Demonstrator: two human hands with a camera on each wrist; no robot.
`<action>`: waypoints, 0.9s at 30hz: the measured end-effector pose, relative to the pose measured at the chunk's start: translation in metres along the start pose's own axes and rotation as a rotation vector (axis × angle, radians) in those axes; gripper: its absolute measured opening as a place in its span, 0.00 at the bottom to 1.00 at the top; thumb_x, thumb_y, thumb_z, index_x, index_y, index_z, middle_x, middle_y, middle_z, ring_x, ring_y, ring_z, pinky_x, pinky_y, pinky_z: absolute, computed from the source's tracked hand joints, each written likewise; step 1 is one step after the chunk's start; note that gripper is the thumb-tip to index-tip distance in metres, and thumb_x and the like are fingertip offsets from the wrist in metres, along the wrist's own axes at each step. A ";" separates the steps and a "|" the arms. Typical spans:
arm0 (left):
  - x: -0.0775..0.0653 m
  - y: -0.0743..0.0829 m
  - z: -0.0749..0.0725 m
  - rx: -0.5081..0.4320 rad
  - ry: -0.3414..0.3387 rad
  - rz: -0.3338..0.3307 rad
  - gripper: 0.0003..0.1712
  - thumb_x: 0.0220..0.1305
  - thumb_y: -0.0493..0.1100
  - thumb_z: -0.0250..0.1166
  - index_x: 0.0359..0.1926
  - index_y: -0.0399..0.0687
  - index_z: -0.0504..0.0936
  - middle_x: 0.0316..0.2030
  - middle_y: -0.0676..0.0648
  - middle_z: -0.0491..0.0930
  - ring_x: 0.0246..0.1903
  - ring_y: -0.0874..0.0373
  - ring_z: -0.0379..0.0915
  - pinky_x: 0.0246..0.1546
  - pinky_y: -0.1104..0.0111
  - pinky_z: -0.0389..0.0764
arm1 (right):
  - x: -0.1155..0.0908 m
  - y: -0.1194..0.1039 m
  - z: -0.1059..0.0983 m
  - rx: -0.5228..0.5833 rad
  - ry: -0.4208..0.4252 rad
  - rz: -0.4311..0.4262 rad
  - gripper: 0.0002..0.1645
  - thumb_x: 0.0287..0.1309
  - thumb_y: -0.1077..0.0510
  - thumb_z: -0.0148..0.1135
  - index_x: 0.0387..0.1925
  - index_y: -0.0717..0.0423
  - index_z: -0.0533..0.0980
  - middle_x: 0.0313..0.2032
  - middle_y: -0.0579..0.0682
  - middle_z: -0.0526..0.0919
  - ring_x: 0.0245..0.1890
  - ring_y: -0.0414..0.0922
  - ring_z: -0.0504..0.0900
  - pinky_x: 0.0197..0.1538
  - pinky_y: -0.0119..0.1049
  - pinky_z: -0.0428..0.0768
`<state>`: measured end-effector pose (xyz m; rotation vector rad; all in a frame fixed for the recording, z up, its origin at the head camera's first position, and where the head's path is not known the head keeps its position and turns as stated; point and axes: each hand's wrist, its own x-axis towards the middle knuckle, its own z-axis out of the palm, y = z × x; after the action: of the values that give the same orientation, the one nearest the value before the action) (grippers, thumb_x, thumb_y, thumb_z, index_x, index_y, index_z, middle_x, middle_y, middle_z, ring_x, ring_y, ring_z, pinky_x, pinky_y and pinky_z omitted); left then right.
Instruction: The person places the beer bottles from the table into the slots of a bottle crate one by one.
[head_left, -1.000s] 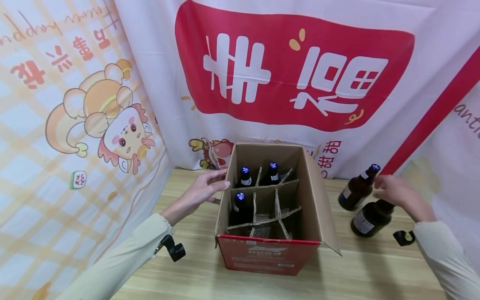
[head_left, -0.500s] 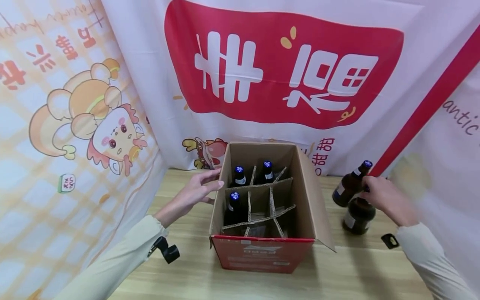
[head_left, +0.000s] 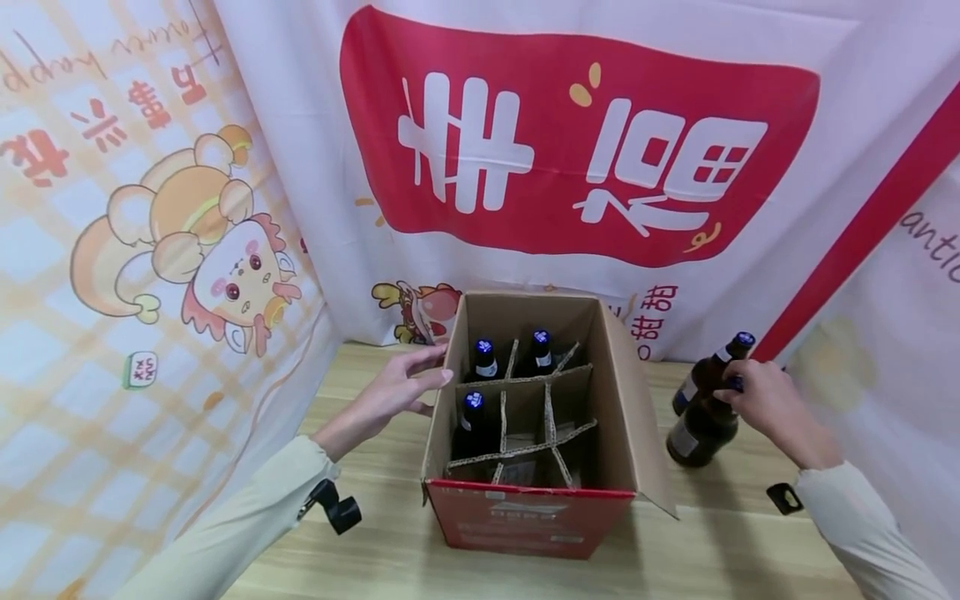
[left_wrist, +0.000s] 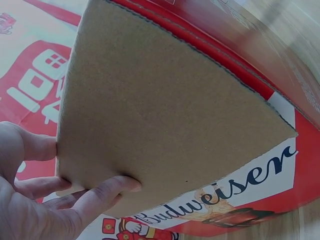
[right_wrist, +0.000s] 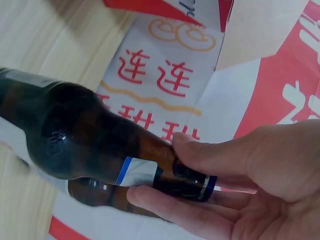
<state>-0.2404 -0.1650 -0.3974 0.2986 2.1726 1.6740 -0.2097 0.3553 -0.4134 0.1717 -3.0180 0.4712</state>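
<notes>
My right hand (head_left: 757, 400) grips the neck of a brown beer bottle (head_left: 701, 433) just below its blue cap, to the right of the box. In the right wrist view thumb and fingers close round that neck, under them a white-and-blue neck label (right_wrist: 139, 171). Right behind it stands another beer bottle (head_left: 692, 390), partly hidden. At the left side of the open cardboard box (head_left: 525, 521), my left hand (head_left: 382, 400) holds the rim and folded-out flap (left_wrist: 165, 110). Its fingers press the flap's brown face, its thumb at the edge.
Cardboard dividers (head_left: 525, 379) split the box into compartments. A capped bottle (head_left: 472, 429) stands on the left side, with two more bottles along the back. The right flap (head_left: 645, 417) sticks outward. A printed curtain (head_left: 577, 275) rises behind the wooden table (head_left: 360, 533).
My right hand has carried the gripped bottle left toward the box, and it now overlaps the other bottle more. My left hand stays on the box. The head view has shifted slightly.
</notes>
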 end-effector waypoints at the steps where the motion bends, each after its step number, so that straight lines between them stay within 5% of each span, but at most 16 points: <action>1: 0.000 0.000 0.000 0.000 0.000 0.001 0.37 0.77 0.44 0.61 0.80 0.40 0.60 0.80 0.36 0.57 0.65 0.34 0.73 0.49 0.53 0.91 | 0.001 -0.002 0.001 0.001 0.003 -0.005 0.10 0.59 0.64 0.74 0.35 0.71 0.83 0.30 0.62 0.86 0.24 0.48 0.79 0.25 0.42 0.80; 9: -0.001 0.001 0.003 -0.011 -0.007 0.002 0.37 0.77 0.44 0.61 0.80 0.41 0.61 0.80 0.36 0.57 0.65 0.34 0.74 0.50 0.53 0.91 | 0.012 -0.017 0.012 0.069 0.071 -0.051 0.12 0.60 0.61 0.74 0.39 0.68 0.84 0.33 0.62 0.88 0.26 0.47 0.79 0.28 0.42 0.80; 14: -0.001 0.001 0.003 -0.018 -0.005 0.000 0.37 0.77 0.44 0.61 0.80 0.41 0.61 0.80 0.35 0.57 0.64 0.34 0.74 0.47 0.55 0.92 | 0.014 -0.015 0.031 0.153 0.253 0.010 0.19 0.60 0.57 0.76 0.45 0.68 0.83 0.35 0.66 0.88 0.25 0.47 0.80 0.28 0.42 0.80; 17: -0.002 0.000 0.002 -0.015 -0.003 -0.004 0.37 0.77 0.44 0.61 0.80 0.41 0.60 0.80 0.36 0.56 0.65 0.34 0.74 0.48 0.54 0.91 | 0.013 -0.010 0.055 0.297 0.391 0.110 0.22 0.62 0.54 0.76 0.49 0.66 0.83 0.36 0.63 0.89 0.27 0.36 0.79 0.29 0.29 0.78; 21: -0.002 0.000 0.000 0.005 0.004 -0.012 0.38 0.76 0.45 0.62 0.80 0.43 0.60 0.80 0.36 0.56 0.66 0.35 0.73 0.52 0.52 0.90 | 0.017 -0.004 0.092 0.576 0.570 0.221 0.23 0.62 0.55 0.76 0.53 0.65 0.83 0.36 0.47 0.88 0.32 0.24 0.77 0.34 0.14 0.75; 24: -0.002 -0.001 -0.001 0.024 0.006 -0.013 0.38 0.76 0.46 0.62 0.81 0.44 0.60 0.80 0.36 0.56 0.67 0.35 0.72 0.57 0.49 0.87 | 0.021 -0.004 0.112 0.714 0.679 0.233 0.23 0.62 0.58 0.76 0.55 0.65 0.83 0.36 0.34 0.83 0.35 0.24 0.79 0.40 0.13 0.76; 27: -0.002 -0.001 -0.001 0.029 0.007 -0.015 0.38 0.77 0.46 0.61 0.81 0.44 0.60 0.80 0.37 0.56 0.68 0.35 0.71 0.60 0.45 0.84 | 0.022 -0.008 0.121 0.735 0.743 0.187 0.20 0.60 0.64 0.75 0.53 0.66 0.82 0.34 0.35 0.82 0.33 0.26 0.77 0.38 0.13 0.75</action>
<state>-0.2392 -0.1667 -0.3974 0.2842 2.2005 1.6393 -0.2382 0.3084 -0.5242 -0.2067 -2.0363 1.2985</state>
